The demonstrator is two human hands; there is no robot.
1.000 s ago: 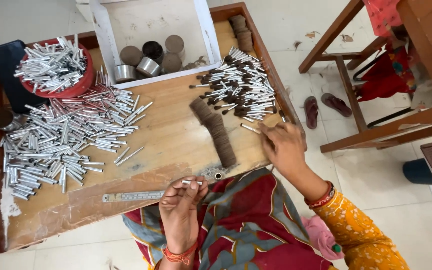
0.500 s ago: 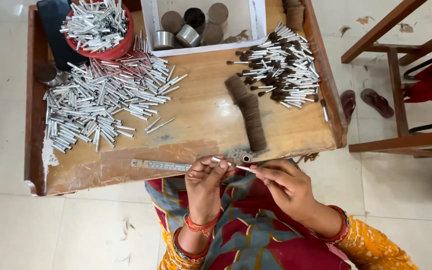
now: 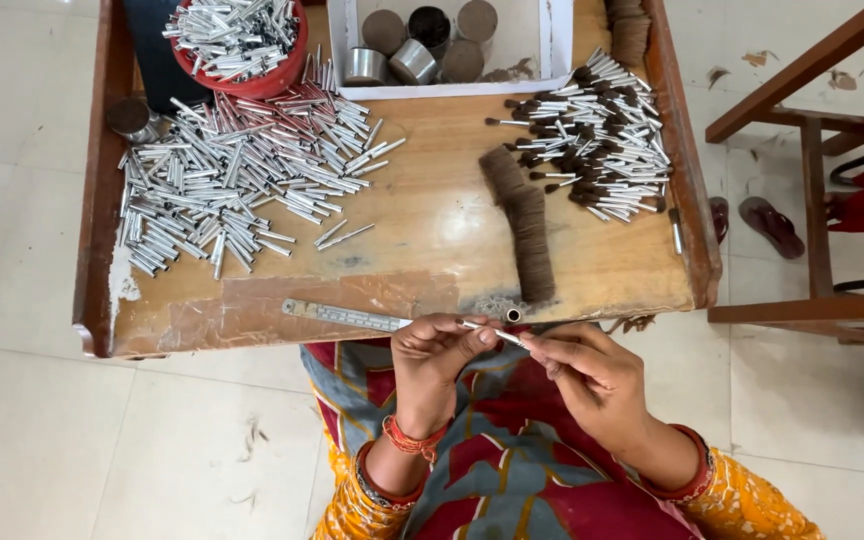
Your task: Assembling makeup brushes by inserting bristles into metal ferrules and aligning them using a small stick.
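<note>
My left hand (image 3: 434, 352) and my right hand (image 3: 592, 375) meet over my lap, just below the near edge of the wooden tray table (image 3: 412, 245). Between their fingertips they pinch a thin silver metal tube (image 3: 497, 333). A strip of brown bristle hair (image 3: 524, 222) lies on the table just above my hands. Right of it is a heap of finished silver tubes with brown bristle tips (image 3: 592, 140). A big spread of bare silver tubes (image 3: 237, 170) covers the table's left half.
A red bowl (image 3: 242, 45) full of tubes stands at the back left. A white tray (image 3: 452, 45) at the back holds round tins. A metal ruler (image 3: 347, 316) lies along the near edge. A wooden chair frame (image 3: 812, 170) and sandals (image 3: 767, 222) are at the right.
My right hand came back from the bristle strip on the table to my lap and joined the left hand on the tube. The camera view shifted downward.
</note>
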